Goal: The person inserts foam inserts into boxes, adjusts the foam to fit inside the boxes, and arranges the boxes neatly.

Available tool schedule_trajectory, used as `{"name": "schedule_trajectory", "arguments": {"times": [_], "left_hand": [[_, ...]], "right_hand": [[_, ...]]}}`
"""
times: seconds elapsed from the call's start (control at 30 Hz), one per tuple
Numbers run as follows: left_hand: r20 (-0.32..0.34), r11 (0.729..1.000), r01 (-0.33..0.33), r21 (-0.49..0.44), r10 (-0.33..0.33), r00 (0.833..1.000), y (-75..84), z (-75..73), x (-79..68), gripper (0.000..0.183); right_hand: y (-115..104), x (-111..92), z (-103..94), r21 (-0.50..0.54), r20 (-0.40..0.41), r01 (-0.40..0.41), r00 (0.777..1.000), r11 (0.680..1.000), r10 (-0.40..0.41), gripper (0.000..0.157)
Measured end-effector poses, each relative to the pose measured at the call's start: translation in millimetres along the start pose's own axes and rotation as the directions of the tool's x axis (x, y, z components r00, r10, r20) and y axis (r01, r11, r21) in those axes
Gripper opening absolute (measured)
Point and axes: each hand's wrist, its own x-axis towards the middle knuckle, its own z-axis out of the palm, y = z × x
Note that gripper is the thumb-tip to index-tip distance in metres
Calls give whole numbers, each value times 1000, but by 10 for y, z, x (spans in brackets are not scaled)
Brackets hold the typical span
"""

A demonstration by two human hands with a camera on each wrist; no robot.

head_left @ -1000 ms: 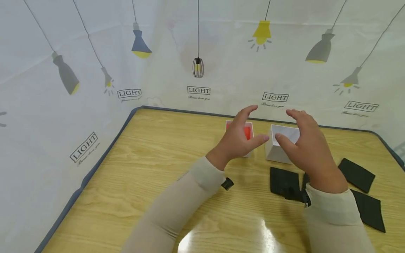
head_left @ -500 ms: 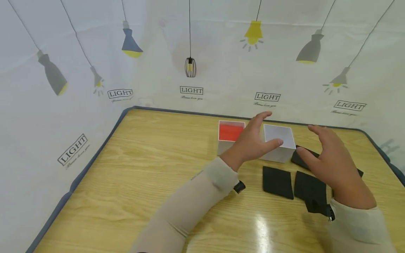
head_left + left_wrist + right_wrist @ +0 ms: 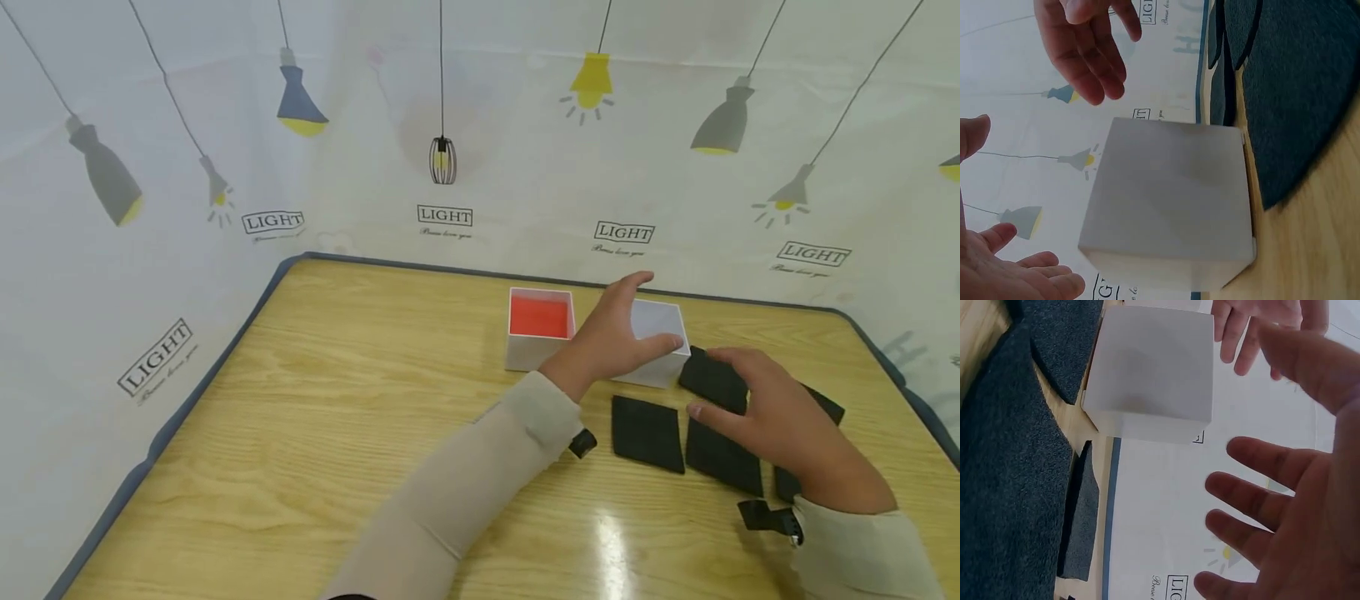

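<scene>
My left hand [image 3: 618,333] hovers over the right-hand white box [image 3: 651,371], fingers spread and relaxed, holding nothing. It hides part of that box's opening; the visible inside is pale. To the right, my right hand [image 3: 787,417] hangs in the air above several black felt-like pieces [image 3: 647,433], its fingers apart and nothing in it. Both wrist views show a plain side of the white box [image 3: 1172,187] between the hands, neither of which grips it. A second white box [image 3: 532,354], with a red layer inside [image 3: 540,318], stands left of my left hand.
The wooden table [image 3: 337,375] ends at a dark blue edge strip [image 3: 420,268] along the back and sides. Behind it hangs a pale sheet [image 3: 517,100] printed with lamps. A dark strap end [image 3: 583,443] hangs by my left wrist.
The view has shifted right. My right hand has moved right and down, away from the right-hand box and over the black pieces. My left hand has moved right, from the red-lined box to the other box.
</scene>
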Motion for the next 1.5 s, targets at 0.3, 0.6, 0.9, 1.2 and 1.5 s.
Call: {"name": "schedule_trajectory", "arguments": {"times": [0.3, 0.6, 0.9, 1.2, 1.5], "left_hand": [[13, 995, 39, 91, -41, 999, 25, 133, 96, 93], [-16, 984, 82, 158, -81, 997, -90, 236, 140, 98], [-63, 989, 105, 101, -99, 993, -216, 270, 165, 103], [-63, 988, 152, -17, -153, 986, -338, 306, 196, 107], [-53, 982, 177, -62, -180, 982, -390, 308, 206, 103]], "right_hand": [[11, -29, 11, -21, 156, 3, 988, 1000, 1, 97], [-38, -8, 88, -40, 201, 16, 980, 999, -8, 108], [-30, 15, 135, -68, 220, 6, 975, 998, 9, 112], [-21, 40, 223, -89, 224, 8, 974, 996, 12, 113], [-48, 64, 270, -121, 267, -1, 963, 993, 33, 115]]}}
